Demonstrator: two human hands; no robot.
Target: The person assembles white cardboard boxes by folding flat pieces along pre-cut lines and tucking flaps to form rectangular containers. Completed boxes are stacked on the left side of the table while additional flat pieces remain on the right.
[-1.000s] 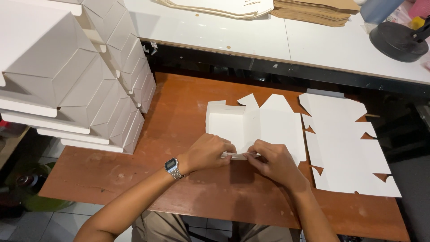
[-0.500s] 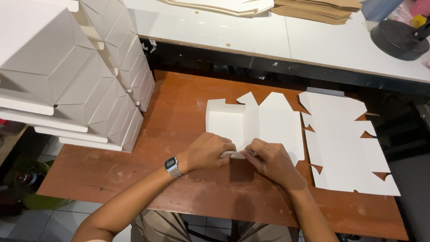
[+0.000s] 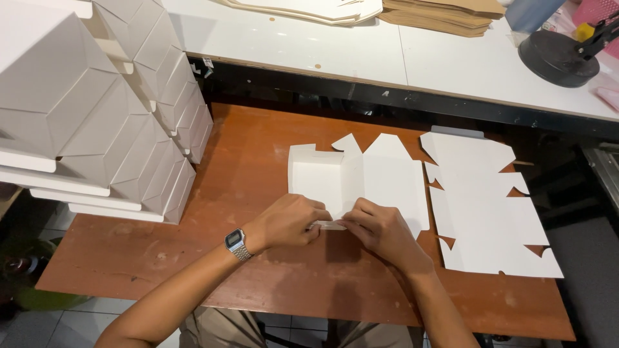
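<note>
Pinching the near edge flap of a white die-cut box blank (image 3: 361, 177), both hands meet at the middle of the brown desk (image 3: 258, 148): left hand (image 3: 288, 221) with a wristwatch (image 3: 235, 243), right hand (image 3: 382, 231), fingers closed on the fold. Blank lies flat, partly creased. Stack of flat blanks (image 3: 490, 206) just right of it; folded white boxes (image 3: 97, 122) piled at left

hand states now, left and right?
Left hand: closed, pinching near edge of white box blank.
Right hand: closed, pinching the same edge.
</note>
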